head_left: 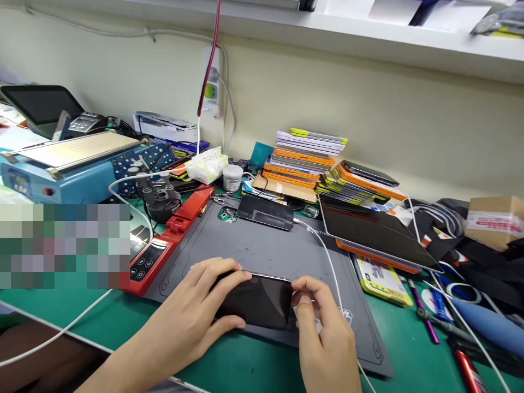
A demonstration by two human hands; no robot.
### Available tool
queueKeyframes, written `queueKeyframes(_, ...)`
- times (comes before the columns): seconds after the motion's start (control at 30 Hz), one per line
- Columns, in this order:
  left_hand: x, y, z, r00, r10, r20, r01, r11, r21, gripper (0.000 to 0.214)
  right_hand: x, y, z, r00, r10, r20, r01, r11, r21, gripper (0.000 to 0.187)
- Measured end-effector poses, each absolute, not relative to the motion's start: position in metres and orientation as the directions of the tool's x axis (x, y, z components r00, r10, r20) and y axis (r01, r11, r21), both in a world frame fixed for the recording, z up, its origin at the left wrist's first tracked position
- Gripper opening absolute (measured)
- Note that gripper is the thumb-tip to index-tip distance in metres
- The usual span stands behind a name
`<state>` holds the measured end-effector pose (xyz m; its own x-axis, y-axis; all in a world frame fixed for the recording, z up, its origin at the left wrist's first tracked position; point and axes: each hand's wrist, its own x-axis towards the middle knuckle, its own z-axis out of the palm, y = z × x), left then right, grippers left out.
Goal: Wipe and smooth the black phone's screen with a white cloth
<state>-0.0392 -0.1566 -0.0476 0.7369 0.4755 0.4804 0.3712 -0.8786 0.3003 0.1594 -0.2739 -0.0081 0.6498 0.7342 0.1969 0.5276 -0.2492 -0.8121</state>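
Observation:
A black smartphone [262, 300] lies screen up, slightly tilted, over the near edge of a dark grey work mat [262, 248]. My left hand [200, 305] wraps around its left end, fingers along the top edge and thumb at the lower edge. Closed in a pinch, my right hand [325, 327] is at the phone's right end. A thin white piece, which looks like a charging cable, shows between its fingers; its tip is hidden. Farther back on the mat rests a second dark phone [266, 212] with a white cable [325, 248] at its right end.
A red tool with touch buttons [149, 262] lies along the mat's left side. Behind it stands a blue heating machine [73, 174]. Stacked boxes [303, 164] and a large dark tablet-like screen [376, 232] are at the back right. Pens and tools [426, 314] lie right.

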Motion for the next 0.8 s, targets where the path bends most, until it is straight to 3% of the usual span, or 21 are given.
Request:
queueKeyframes(0.57, -0.039, -0.156, -0.040, 0.747, 0.507, 0.430, 0.395, -0.859, 0.326, 0.051, 0.170, -0.277, -0.015, 0.571, 0.787, 0.234, 0.603, -0.208, -0.770, 0.031)
queueKeyframes(0.8, -0.039, -0.154, -0.043, 0.757, 0.528, 0.385, 0.387, -0.837, 0.388, 0.056, 0.170, -0.272, -0.015, 0.532, 0.778, 0.336, 0.689, -0.166, -0.706, 0.030)
